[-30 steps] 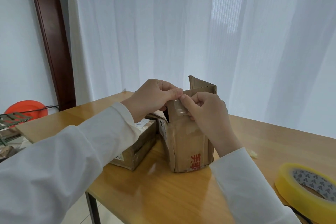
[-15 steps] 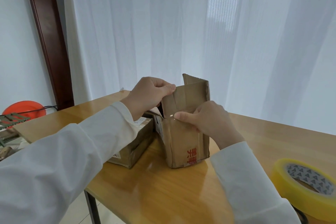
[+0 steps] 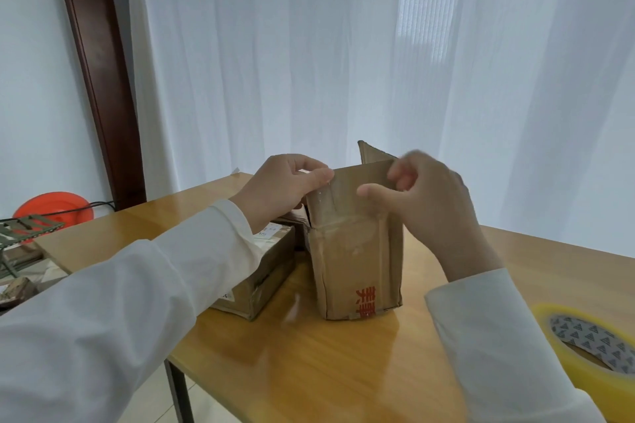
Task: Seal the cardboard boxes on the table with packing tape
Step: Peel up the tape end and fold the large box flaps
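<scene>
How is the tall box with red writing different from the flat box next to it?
The tall box stands upright; the flat box lies low beside it. The tall box has its top flaps raised, with the left hand pinching one flap; the flat box is untouched and partly hidden by the sleeve. The tall box has red characters; the flat box has white labels. Both are brown cardboard on the wooden table.

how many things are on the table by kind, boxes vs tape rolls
cardboard boxes: 2, the upright box held at its top flap by the left hand, and the flat box lying beside it
tape rolls: 1, the yellow roll at the table's right edge
total: 3
</scene>
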Demonstrator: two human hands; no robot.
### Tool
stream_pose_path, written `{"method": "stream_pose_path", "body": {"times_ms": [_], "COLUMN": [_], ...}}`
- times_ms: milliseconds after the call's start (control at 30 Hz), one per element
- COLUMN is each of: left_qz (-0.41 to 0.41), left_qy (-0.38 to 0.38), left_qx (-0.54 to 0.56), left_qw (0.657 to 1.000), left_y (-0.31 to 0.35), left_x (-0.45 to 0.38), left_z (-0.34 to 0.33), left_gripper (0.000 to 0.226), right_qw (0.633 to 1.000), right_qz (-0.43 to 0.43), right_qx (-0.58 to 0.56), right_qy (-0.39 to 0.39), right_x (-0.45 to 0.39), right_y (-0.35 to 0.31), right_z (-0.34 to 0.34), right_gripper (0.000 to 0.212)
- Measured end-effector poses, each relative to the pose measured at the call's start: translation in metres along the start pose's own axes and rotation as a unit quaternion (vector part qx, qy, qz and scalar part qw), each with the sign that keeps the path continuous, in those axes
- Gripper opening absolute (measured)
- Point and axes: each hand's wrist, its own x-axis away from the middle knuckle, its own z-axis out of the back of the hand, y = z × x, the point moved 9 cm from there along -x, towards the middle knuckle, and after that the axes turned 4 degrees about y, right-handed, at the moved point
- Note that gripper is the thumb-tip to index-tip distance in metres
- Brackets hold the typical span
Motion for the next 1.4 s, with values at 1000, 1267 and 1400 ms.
{"method": "stream_pose_path", "body": {"times_ms": [1000,1267,1400], "left_qz": [-0.092,-0.265,-0.387], "left_qy": [-0.159,0.048,0.097], "left_qx": [-0.173,-0.445,-0.441], "left_qw": [0.968,0.854,0.804], "left_y": [0.002,0.009,0.010], "left_x": [0.029,0.038,0.044], "left_z": [-0.050,-0.033,-0.040], "left_gripper": [0.023,0.040,0.040], "right_qw": [0.982,0.974,0.963], "right_qz": [0.178,0.184,0.134], "right_qx": [0.016,-0.052,-0.036], "right_qy": [-0.063,-0.119,-0.231], "right_x": [0.010,0.018,0.026], "right_y": [-0.042,-0.053,-0.044], "right_z": [-0.018,-0.027,-0.034], "right_gripper": [0.025,0.004,0.013]}}
